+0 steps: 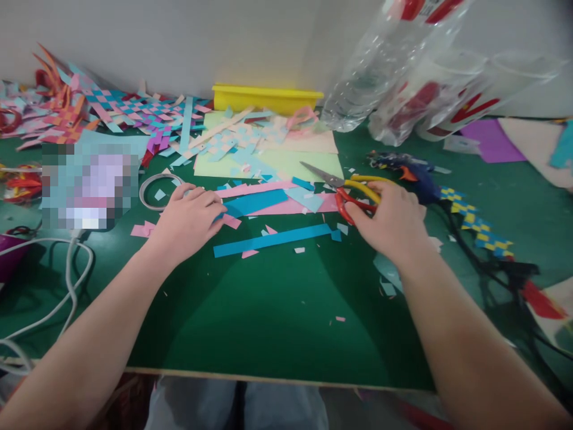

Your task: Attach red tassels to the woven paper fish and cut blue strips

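Observation:
My left hand (193, 216) is closed at the left end of a wide blue paper strip (259, 203), its thumb and fingers pinched on the edge. Pink paper strips (286, 206) lie beside and under the blue one. In my right hand (396, 221) is a pair of scissors (330, 178) with one red and one yellow handle loop, the blades pointing left over the paper. Nearer to me, a narrow blue paper strip (273, 240) lies flat on the green table (268, 316). Small paper scraps are strewn around. A tape roll (157, 192) sits just left of my left hand.
Woven paper strips (134, 110) are heaped at the back left, by a pixelated device with a white cable (71, 280). A yellow folded piece (268, 98), a plastic bottle (367, 65) and cups (465, 95) stand behind. A dark blue glue gun (414, 179) lies right.

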The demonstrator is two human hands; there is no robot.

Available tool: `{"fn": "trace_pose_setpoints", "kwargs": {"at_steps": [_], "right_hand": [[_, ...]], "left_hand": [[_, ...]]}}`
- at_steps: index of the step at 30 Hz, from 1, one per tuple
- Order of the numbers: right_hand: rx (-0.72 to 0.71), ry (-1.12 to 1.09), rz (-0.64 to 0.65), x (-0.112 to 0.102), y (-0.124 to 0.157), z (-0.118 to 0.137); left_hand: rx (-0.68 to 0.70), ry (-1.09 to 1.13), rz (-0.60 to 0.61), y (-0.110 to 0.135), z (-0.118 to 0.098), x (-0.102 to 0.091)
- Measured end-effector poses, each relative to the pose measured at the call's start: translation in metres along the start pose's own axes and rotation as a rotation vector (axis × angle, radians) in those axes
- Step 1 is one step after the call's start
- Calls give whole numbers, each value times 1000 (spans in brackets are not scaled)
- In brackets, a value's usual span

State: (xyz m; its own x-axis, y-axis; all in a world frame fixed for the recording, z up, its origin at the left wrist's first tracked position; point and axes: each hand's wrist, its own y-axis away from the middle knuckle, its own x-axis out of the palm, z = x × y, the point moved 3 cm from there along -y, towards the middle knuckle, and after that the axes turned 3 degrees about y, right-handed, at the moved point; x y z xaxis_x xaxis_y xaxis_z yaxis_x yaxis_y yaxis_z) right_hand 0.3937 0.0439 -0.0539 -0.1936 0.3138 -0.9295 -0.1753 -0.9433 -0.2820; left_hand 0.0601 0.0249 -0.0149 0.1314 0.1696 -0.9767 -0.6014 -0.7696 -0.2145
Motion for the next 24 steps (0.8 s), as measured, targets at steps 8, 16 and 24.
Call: {"fn": "trace_pose_setpoints", "kwargs": {"at_steps": [8,16,24], "right_hand": [[-359,-135,-328,-31,28,53],[-733,-219,-357,-29,49,123],[-580,-420,-329,-16,30,159]], "left_hand": [[-97,52,16,0,-3,-5],[-138,186,29,1,4,-1],[-106,260,1,1,5,-7]]}}
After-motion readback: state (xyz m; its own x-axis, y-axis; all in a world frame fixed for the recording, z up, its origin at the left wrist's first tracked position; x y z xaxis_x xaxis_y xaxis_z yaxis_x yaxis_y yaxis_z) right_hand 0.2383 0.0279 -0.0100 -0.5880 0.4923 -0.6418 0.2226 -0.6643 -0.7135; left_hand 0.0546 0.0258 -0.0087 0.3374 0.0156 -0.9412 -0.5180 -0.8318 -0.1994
